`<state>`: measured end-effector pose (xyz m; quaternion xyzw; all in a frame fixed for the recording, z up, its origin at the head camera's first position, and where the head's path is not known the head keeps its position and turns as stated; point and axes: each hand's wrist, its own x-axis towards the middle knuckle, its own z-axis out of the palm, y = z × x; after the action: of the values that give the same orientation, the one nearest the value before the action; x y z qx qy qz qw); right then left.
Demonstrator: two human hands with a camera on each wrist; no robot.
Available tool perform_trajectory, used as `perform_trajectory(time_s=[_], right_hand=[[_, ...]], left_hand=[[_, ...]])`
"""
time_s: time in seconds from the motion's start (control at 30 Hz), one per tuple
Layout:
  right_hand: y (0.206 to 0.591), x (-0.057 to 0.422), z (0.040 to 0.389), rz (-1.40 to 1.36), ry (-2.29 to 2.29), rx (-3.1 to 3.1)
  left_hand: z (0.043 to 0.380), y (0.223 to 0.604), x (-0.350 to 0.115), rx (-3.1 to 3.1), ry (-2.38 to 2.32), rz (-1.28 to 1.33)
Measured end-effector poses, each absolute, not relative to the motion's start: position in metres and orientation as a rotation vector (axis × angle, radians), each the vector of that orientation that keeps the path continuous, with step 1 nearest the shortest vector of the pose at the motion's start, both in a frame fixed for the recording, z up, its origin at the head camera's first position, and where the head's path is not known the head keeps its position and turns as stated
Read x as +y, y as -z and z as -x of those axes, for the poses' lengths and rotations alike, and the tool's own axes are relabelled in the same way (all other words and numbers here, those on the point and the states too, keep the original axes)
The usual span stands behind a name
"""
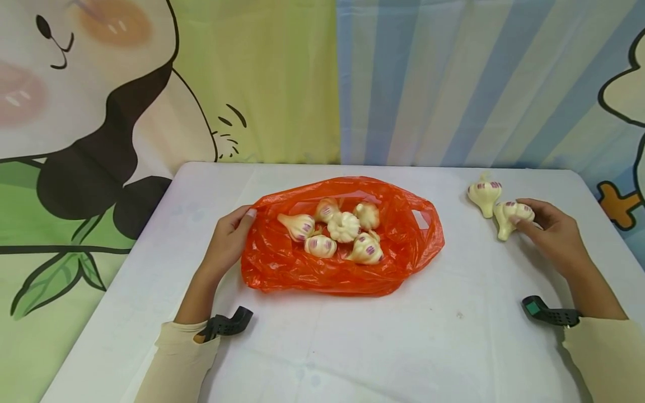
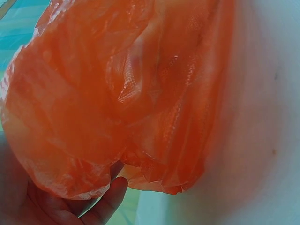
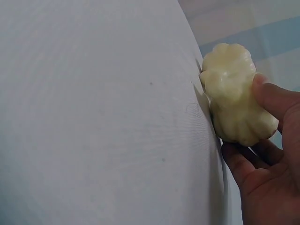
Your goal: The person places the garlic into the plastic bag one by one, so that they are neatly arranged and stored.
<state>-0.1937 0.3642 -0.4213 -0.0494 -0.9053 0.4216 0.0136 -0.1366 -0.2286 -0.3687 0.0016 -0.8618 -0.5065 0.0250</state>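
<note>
My left hand point(image 1: 225, 240) pinches the left rim of a red plastic bag point(image 1: 297, 280), thumb on top. Several white garlic bulbs point(image 1: 344, 226) with purple streaks lie inside the bag's wide mouth. Seen from the left wrist, the thin plastic point(image 2: 93, 108) fills most of the view, with fingers point(image 2: 110, 199) at its lower edge. Over at the far right, my right hand point(image 1: 559, 240) grips a garlic bulb point(image 1: 505, 217) between thumb and fingers, low at the table. A second bulb point(image 1: 485, 196) stands just behind it, apart from the bag.
Everything rests on a white-covered table point(image 1: 373, 347). Behind its back edge hangs a printed cloth point(image 1: 282, 84) with a cartoon panda and stripes. A dark wrist strap point(image 1: 229, 323) sits on the left arm, another strap point(image 1: 551, 313) on the right.
</note>
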Motion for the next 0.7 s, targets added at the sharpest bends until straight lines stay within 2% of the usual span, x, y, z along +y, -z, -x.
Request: perform_trajectory(time_s=[0.4,0.7], right_hand=[[0.417,0.364,0.194,0.201,-1.329,-2.767],[0.399,0.353,0.195,0.150,-1.268,-2.743]], left_hand=[[0.136,0.367,-0.229,-2.642,1.574,0.018],[0.137,0.369,-0.230,-2.624,1.582,0.046]])
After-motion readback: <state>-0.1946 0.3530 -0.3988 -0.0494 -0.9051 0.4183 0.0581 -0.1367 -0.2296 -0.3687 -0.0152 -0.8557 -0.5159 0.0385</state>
